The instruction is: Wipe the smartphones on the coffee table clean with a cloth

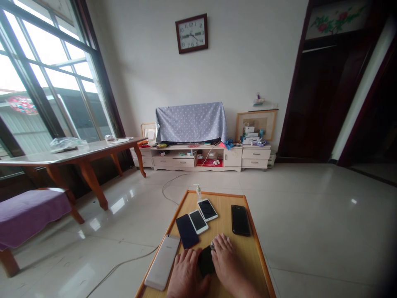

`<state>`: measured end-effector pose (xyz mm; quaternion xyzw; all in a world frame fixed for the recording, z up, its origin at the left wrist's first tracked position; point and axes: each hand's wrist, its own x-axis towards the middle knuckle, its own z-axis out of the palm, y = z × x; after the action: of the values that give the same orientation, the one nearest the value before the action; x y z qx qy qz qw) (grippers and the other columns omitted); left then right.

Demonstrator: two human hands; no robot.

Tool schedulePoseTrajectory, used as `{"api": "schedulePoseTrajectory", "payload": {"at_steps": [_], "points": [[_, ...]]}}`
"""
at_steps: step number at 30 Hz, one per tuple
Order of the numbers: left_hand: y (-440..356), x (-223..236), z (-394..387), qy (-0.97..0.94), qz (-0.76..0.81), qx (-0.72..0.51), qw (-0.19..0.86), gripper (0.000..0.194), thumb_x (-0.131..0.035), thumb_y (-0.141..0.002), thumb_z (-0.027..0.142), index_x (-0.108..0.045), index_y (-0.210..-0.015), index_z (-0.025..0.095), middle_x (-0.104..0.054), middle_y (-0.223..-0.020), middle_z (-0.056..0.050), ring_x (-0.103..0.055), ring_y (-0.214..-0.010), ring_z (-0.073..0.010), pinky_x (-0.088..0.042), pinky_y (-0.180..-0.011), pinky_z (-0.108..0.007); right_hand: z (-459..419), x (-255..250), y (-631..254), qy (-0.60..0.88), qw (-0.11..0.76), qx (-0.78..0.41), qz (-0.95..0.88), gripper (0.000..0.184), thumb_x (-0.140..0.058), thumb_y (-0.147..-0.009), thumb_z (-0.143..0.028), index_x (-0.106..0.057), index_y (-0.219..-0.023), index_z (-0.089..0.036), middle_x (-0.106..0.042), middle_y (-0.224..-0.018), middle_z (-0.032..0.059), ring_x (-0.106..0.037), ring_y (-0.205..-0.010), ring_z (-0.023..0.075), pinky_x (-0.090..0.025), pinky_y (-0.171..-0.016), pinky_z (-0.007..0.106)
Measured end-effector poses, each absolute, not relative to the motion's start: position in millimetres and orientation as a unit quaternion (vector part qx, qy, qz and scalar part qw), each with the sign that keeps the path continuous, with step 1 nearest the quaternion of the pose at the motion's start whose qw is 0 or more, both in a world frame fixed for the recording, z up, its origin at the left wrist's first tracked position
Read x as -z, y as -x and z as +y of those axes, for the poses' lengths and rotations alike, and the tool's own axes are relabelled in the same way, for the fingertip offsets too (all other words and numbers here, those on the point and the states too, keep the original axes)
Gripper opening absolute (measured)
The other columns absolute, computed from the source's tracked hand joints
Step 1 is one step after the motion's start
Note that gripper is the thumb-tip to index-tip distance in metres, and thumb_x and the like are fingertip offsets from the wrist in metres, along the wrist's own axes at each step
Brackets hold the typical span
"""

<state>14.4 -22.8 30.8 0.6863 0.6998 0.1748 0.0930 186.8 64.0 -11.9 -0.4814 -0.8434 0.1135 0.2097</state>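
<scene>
In the head view, a dark, flat, phone-like slab (206, 261) lies at the lower centre of the frame on a small yellow-brown wooden table with an orange-brown raised rim (259, 252), largely covered by both hands. The left hand (187, 265) is palm down at its left side, fingers slightly bent and thumb towards the bottom of the frame; whether it grips or only presses, I cannot tell. The right hand (226, 260) lies over its right side, fingers together and gently curved, with a small whitish thing (212, 245) at the fingertips; how firmly it holds that is hidden. The step looks like steadying the slab with one hand while the other works its surface; to do this well, the left hand should brace the edge without squeezing, and the right should press evenly with flat fingers, clear of the dark blue rectangular slab (187, 231) just above left. The covered slab's long axis seems to run up and down the frame, though its hidden ends leave this uncertain, and which end is its top cannot be told. The black glossy phone (240, 220) at right leans slightly towards the upper left.
</scene>
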Motion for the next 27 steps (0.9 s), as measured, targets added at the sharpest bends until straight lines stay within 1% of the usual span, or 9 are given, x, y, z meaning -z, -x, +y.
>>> {"api": "schedulePoseTrajectory", "payload": {"at_steps": [2,5,10,14,17,19,22,25,27], "points": [[-15,-31,-23,-0.687,0.699,-0.178,0.090,0.067,-0.066,-0.069,0.039,-0.058,-0.134,0.026,-0.066,-0.131,-0.008,-0.054,-0.124,-0.0304,-0.038,-0.109,-0.045,59,14,-183,0.478,0.210,-0.122,-0.844,0.051,-0.039,-0.102,-0.036,-0.054,-0.146,-0.014,-0.045,-0.156,0.0137,-0.036,-0.148,0.0310,-0.029,-0.123,0.051],[-15,-30,-21,-0.687,0.699,-0.180,0.087,0.059,-0.061,-0.074,0.038,-0.059,-0.132,0.027,-0.067,-0.128,-0.007,-0.057,-0.120,-0.0284,-0.039,-0.105,-0.042,45,14,-174,0.435,0.199,-0.157,-0.864,0.051,-0.037,-0.104,-0.040,-0.053,-0.147,-0.017,-0.045,-0.156,0.0117,-0.037,-0.148,0.0289,-0.029,-0.123,0.048],[-14,-25,-21,-0.691,0.697,-0.172,0.086,0.061,-0.059,-0.075,0.035,-0.056,-0.135,0.026,-0.066,-0.131,-0.007,-0.056,-0.121,-0.0280,-0.039,-0.106,-0.042,33,13,-166,0.364,0.197,-0.196,-0.889,0.049,-0.033,-0.107,-0.042,-0.051,-0.149,-0.022,-0.048,-0.154,0.0083,-0.039,-0.147,0.0252,-0.027,-0.124,0.045],[-13,-25,-23,-0.687,0.696,-0.190,0.088,0.058,-0.064,-0.073,0.040,-0.059,-0.129,0.027,-0.068,-0.126,-0.006,-0.056,-0.120,-0.0278,-0.038,-0.106,-0.042,55,11,-182,0.454,0.208,-0.142,-0.855,0.051,-0.031,-0.107,-0.039,-0.058,-0.143,-0.016,-0.051,-0.152,0.0128,-0.041,-0.146,0.0280,-0.029,-0.123,0.048],[-13,-25,-23,-0.682,0.698,-0.199,0.088,0.060,-0.067,-0.069,0.040,-0.061,-0.127,0.027,-0.068,-0.125,-0.006,-0.055,-0.121,-0.0283,-0.037,-0.107,-0.043,70,12,-193,0.513,0.205,-0.100,-0.828,0.053,-0.031,-0.105,-0.039,-0.058,-0.142,-0.011,-0.049,-0.153,0.0170,-0.039,-0.146,0.0321,-0.029,-0.122,0.053],[-14,-26,-23,-0.680,0.700,-0.199,0.089,0.059,-0.067,-0.069,0.041,-0.061,-0.126,0.027,-0.068,-0.124,-0.006,-0.055,-0.120,-0.0285,-0.037,-0.106,-0.042,67,14,-192,0.520,0.198,-0.097,-0.825,0.054,-0.033,-0.104,-0.039,-0.056,-0.143,-0.010,-0.047,-0.154,0.0177,-0.038,-0.147,0.0330,-0.029,-0.122,0.053],[-15,-27,-22,-0.677,0.706,-0.190,0.088,0.053,-0.063,-0.073,0.040,-0.062,-0.125,0.028,-0.068,-0.122,-0.006,-0.056,-0.118,-0.0280,-0.037,-0.105,-0.042,48,18,-181,0.463,0.191,-0.132,-0.855,0.054,-0.036,-0.104,-0.042,-0.052,-0.147,-0.013,-0.045,-0.156,0.0145,-0.036,-0.148,0.0308,-0.029,-0.123,0.049],[-16,-29,-22,-0.676,0.712,-0.167,0.090,0.052,-0.058,-0.075,0.035,-0.061,-0.127,0.030,-0.066,-0.126,-0.006,-0.055,-0.120,-0.0272,-0.038,-0.105,-0.041,31,19,-172,0.385,0.196,-0.177,-0.884,0.052,-0.037,-0.105,-0.044,-0.051,-0.148,-0.019,-0.047,-0.155,0.0094,-0.039,-0.147,0.0269,-0.030,-0.123,0.044],[-17,-29,-22,-0.677,0.712,-0.161,0.092,0.054,-0.058,-0.075,0.037,-0.060,-0.129,0.029,-0.066,-0.129,-0.006,-0.055,-0.121,-0.0276,-0.037,-0.106,-0.041,31,15,-176,0.388,0.201,-0.180,-0.881,0.049,-0.036,-0.106,-0.041,-0.053,-0.147,-0.020,-0.049,-0.153,0.0088,-0.041,-0.146,0.0263,-0.030,-0.123,0.044]]}}
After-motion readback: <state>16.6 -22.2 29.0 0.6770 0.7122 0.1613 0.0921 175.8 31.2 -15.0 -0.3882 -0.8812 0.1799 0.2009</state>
